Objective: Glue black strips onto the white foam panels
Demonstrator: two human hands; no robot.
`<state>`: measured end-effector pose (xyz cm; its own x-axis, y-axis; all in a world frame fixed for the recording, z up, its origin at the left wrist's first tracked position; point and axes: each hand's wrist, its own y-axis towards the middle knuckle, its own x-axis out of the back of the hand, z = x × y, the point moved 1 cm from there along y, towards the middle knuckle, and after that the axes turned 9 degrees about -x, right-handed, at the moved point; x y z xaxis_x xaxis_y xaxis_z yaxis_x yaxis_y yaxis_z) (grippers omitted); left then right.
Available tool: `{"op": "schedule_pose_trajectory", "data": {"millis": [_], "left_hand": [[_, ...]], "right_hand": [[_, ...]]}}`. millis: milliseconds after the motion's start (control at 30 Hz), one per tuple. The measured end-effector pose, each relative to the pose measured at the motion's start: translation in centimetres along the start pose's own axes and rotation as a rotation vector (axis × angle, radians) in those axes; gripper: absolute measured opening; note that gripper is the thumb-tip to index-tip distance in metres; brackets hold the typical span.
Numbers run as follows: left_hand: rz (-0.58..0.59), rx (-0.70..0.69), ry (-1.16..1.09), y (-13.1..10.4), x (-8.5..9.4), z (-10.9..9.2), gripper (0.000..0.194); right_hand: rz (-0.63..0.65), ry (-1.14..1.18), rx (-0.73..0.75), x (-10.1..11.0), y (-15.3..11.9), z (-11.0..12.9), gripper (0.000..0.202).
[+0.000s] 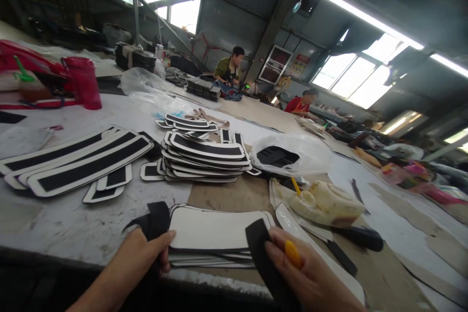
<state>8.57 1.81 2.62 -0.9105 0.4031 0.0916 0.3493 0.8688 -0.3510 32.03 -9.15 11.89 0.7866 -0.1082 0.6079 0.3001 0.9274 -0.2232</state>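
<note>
Left hand [141,253]: grip clamped on black band [159,219]. Right hand [310,265]: clamped on black strip [261,248]. Risk: dragging strip skews white panels [210,229].

The left hand [146,248] is held low with its thumb extended inward, and the right hand [298,265] is held opposite, its fingers curled.

White pieces [210,229], yellow handle [293,253] (bright), black strip [260,243].
</note>
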Motion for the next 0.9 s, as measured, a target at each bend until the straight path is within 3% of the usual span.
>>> {"op": "schedule_pose_trajectory", "data": {"millis": [100,200,333,467,567,767,900], "left_hand": [[0.032,-0.012,-0.032,-0.4,0.5,-0.3,0.042],[0.098,-0.007,-0.033,-0.7,1.0,-0.5,0.041],[0.169,-0.005,-0.097,-0.5,1.6,0.1,0.041],[0.183,0.024,-0.16,-0.1,1.8,0.3,0.041],[0.214,0.042,-0.223,0.1,1.8,0.2,0.04],[0.241,0.083,-0.341,-0.2,2.2,-0.7,0.019],[0.203,0.065,-0.259,-0.1,2.2,-0.4,0.029]], "right_hand": [[0.332,-0.236,0.116,-1.3,2.0,3.0,0.024],[0.588,-0.267,0.132,-2.7,4.3,6.4,0.021],[0.807,-0.229,0.145,-5.9,8.3,8.4,0.024],[0.763,-0.421,0.05,-9.2,11.7,7.1,0.025],[0.697,-0.525,0.048,-9.8,12.0,6.7,0.021],[0.896,-0.201,0.143,-8.4,10.2,9.3,0.016],[0.608,-0.574,0.173,-9.5,11.0,8.7,0.017]]}}
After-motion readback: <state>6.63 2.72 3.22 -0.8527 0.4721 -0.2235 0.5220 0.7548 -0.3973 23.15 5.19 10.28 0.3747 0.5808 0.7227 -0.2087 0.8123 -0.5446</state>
